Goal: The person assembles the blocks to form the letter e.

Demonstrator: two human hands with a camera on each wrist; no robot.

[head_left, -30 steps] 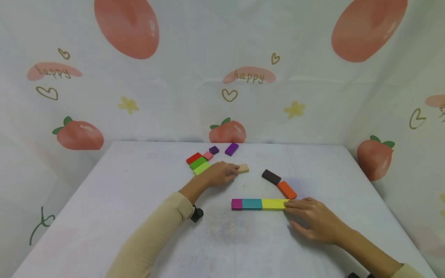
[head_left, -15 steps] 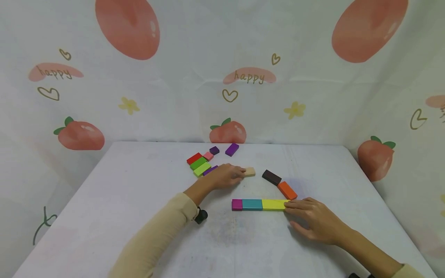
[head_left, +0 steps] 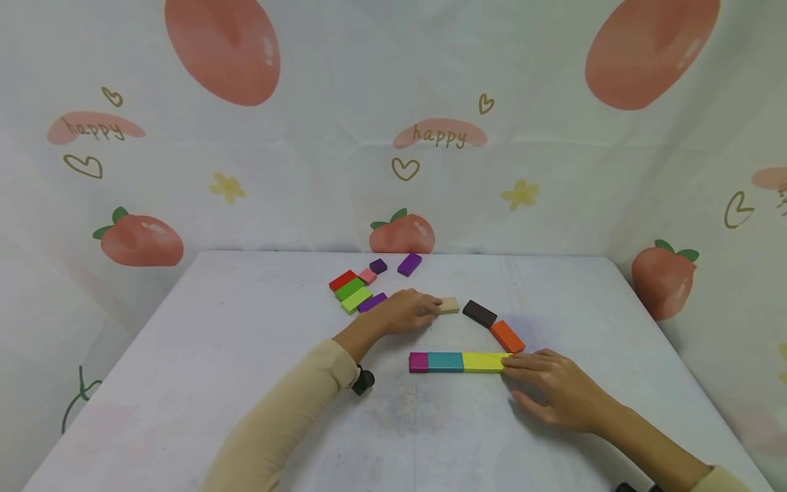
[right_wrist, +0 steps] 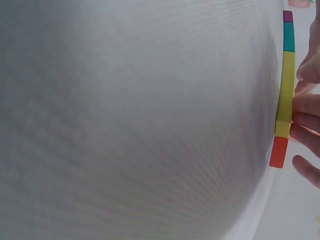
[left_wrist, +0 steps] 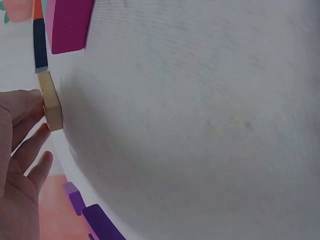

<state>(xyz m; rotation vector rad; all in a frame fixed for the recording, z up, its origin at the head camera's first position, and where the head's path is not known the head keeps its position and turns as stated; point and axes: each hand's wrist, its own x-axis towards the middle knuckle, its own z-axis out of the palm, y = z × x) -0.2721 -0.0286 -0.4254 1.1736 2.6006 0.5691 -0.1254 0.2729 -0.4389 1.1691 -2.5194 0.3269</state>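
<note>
My left hand [head_left: 406,311] touches the left end of a tan wooden block [head_left: 449,305] with its fingertips. In the left wrist view the fingers lie against the top and end of that block [left_wrist: 53,105], which is flat on the table. My right hand [head_left: 556,389] rests its fairly straight fingers on the right end of a yellow block [head_left: 482,363]. That block lines up with a teal block [head_left: 445,362] and a magenta block [head_left: 419,362]. In the right wrist view a red block [right_wrist: 278,152] continues the row beyond the yellow; the hand hides it in the head view.
A black block [head_left: 479,313] and an orange block [head_left: 507,336] run diagonally down to the row's right end. Red [head_left: 343,281], green [head_left: 350,289], lime [head_left: 356,299] and purple [head_left: 372,302] blocks lie left. Further purple [head_left: 409,264], dark purple [head_left: 378,266] and pink [head_left: 367,276] blocks lie behind.
My left hand has slid the tan block rightward, close to the black block, uncovering the purple block behind the hand. The right hand and the row have stayed in place.
</note>
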